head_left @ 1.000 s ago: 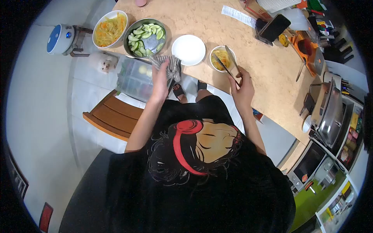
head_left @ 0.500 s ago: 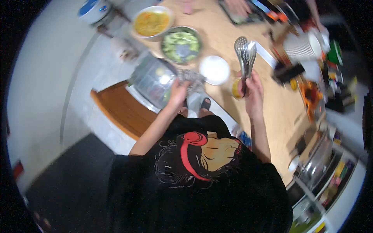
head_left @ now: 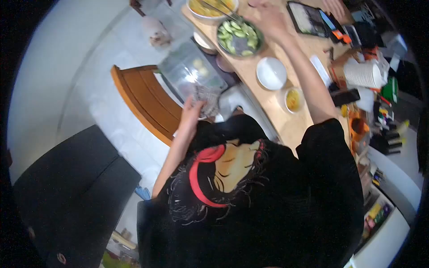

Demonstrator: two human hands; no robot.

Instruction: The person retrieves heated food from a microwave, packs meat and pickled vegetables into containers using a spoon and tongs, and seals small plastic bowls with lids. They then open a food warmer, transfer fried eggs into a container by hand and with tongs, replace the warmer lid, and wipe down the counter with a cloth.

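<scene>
My left hand (head_left: 191,110) is closed on a crumpled grey cloth (head_left: 206,100), at the near edge of a clear plastic bin (head_left: 181,67) with pale round items inside. My right hand (head_left: 268,20), blurred, reaches across the table (head_left: 286,129) beside a metal bowl of sliced cucumber (head_left: 239,38). Metal tongs (head_left: 225,11) stretch from a white bowl of yellow shredded food (head_left: 212,13) to the cucumber bowl's rim, their near end close to my right fingers. Below my right forearm are a white bowl (head_left: 271,73) and a small cup of yellow food (head_left: 293,100).
Another person's hand (head_left: 337,9) rests near a black tray with white contents (head_left: 308,20) and an orange-handled knife (head_left: 333,27). Stacked paper cups (head_left: 364,73) and a dark phone-like object (head_left: 345,97) lie at the right. A wooden chair (head_left: 143,100) and a small pale animal (head_left: 155,31) are at the left.
My right hand has moved away from me and left to the cucumber bowl, and the tongs it held upright now lie across the bowls. My left hand keeps the cloth, slightly nearer my body.
</scene>
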